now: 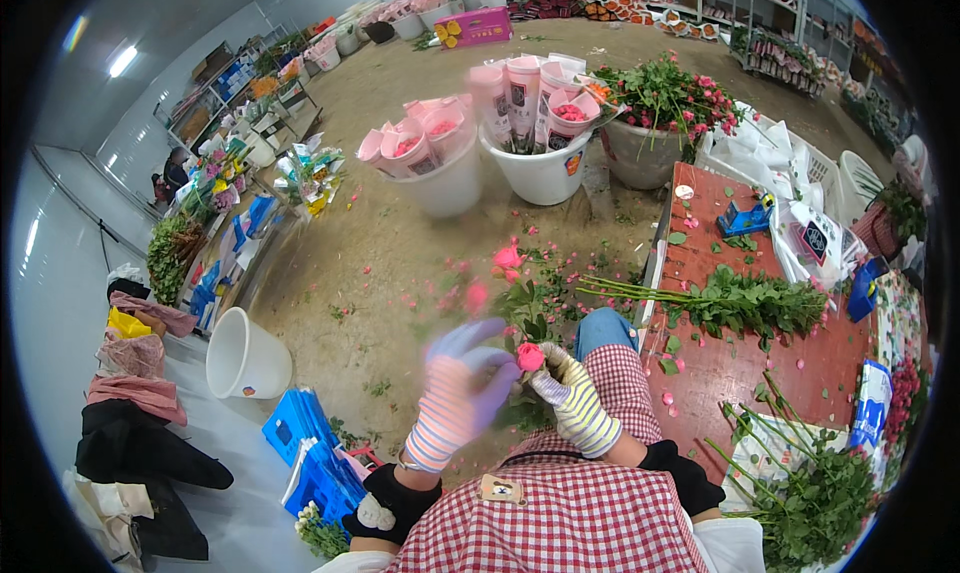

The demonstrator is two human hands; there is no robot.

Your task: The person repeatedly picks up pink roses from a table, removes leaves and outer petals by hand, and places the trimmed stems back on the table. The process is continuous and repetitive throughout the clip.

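My right hand, in a yellow-and-grey striped glove, grips a pink rose just below its bloom. Beside the bloom is my left hand, in a pink-and-blue striped glove, blurred by motion with its fingers apart. Whether its fingertips touch the petals is hard to tell. Leafy rose stems with further pink blooms extend beyond my hands; where they join is hidden. Blurred pink spots show past my left fingers. A red-checked apron covers my lap.
At right, a red table bears rose stems and a blue tape dispenser. White buckets of pink-wrapped flowers stand ahead. An upright white bucket and blue packets are left. Petals litter the floor.
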